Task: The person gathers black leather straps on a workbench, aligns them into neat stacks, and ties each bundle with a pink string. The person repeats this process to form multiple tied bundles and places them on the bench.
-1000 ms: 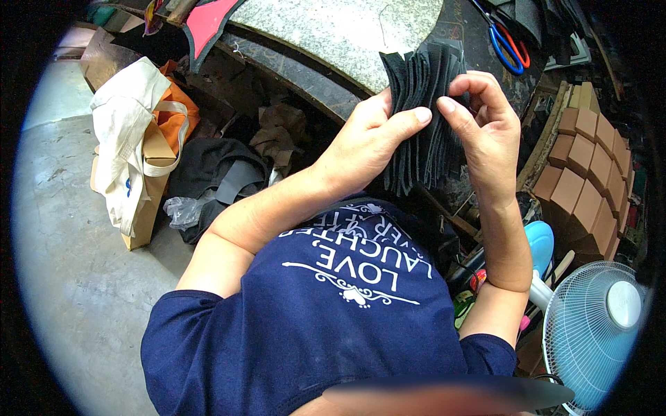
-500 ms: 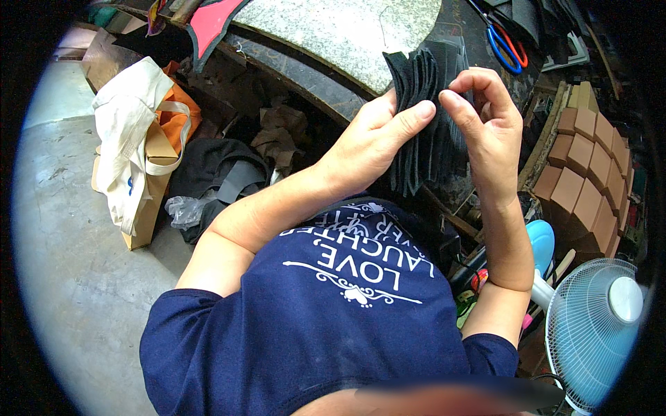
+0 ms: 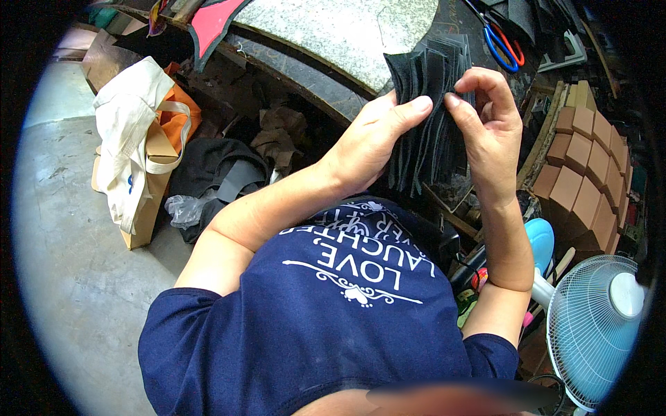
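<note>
A bundle of thin black felt-like sheets point(image 3: 420, 142) stands on edge in front of my chest, its layers fanned at the top. My left hand point(image 3: 378, 135) is closed on the bundle from the left, thumb across the near face and the other fingers hidden behind. On the right side, my right hand point(image 3: 489, 114) pinches at the outer sheets between thumb and forefinger, its other fingers curled. How many layers lie in that pinch I cannot tell.
Beyond the hands is a dark worktable with a pale speckled slab point(image 3: 340, 31) and blue-and-red-handled scissors point(image 3: 505, 48). Stacked brown blocks point(image 3: 583, 166) and a blue fan point(image 3: 593, 333) stand at right. A white cloth bag point(image 3: 135, 132) sits on a carton at left.
The sheets have spread: more layers now lean toward my left thumb, and the fan at the top looks wider. Both hands have barely shifted.
</note>
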A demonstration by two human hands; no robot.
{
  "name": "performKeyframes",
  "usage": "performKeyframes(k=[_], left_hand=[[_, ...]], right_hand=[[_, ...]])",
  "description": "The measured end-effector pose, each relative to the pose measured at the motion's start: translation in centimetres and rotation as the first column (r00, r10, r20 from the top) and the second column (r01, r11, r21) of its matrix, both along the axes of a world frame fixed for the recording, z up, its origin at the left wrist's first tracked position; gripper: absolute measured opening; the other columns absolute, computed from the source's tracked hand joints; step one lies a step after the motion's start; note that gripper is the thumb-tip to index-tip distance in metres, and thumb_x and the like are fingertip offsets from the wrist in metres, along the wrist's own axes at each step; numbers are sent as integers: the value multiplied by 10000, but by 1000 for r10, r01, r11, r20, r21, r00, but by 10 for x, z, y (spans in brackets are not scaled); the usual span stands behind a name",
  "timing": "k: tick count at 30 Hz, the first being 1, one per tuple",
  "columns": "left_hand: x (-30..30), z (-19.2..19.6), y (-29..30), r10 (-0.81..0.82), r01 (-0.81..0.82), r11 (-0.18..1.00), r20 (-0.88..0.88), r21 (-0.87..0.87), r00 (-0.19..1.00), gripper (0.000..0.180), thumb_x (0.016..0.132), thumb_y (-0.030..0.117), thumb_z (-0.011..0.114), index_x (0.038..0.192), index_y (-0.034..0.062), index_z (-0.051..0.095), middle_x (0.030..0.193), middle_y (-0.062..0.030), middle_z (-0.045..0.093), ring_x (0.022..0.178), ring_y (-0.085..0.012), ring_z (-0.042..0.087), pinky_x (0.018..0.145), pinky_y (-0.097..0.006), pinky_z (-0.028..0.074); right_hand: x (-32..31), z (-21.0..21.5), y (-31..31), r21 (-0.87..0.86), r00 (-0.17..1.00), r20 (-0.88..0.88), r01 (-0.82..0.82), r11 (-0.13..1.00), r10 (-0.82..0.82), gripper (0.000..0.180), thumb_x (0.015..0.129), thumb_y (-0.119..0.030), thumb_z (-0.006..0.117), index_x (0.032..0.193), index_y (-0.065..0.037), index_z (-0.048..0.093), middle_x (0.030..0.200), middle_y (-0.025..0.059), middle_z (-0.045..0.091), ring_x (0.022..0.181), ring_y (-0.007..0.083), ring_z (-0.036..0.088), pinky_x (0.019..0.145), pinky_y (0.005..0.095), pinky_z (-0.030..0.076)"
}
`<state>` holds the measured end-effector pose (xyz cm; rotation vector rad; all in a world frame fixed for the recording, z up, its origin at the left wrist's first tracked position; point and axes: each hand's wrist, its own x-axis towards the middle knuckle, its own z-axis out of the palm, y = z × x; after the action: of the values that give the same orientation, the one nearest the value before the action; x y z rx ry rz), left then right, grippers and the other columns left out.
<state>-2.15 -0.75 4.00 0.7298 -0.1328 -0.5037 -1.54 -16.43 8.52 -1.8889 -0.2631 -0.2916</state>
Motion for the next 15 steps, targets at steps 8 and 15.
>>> performKeyframes(k=[8, 15], left_hand=[[0, -2, 1, 13, -14, 998, 21, 55, 1000, 366, 975, 235, 506, 1249, -9, 508, 1143, -105, 622, 1028, -170, 617, 914, -323, 496], [1, -5, 0, 19, -22, 998, 48, 59, 999, 366, 975, 237, 508, 1247, -8, 511, 1148, -106, 620, 1040, -167, 611, 912, -311, 490]], right_hand=[[2, 1, -6, -152, 999, -25, -41, 988, 38, 112, 842, -41, 660, 948, -40, 623, 953, 4, 560, 882, 92, 518, 796, 228, 405], [4, -2, -2, -86, 998, -58, -3, 996, -2, 167, 774, -113, 756, 894, -56, 654, 894, -14, 557, 789, 74, 498, 687, 207, 390]])
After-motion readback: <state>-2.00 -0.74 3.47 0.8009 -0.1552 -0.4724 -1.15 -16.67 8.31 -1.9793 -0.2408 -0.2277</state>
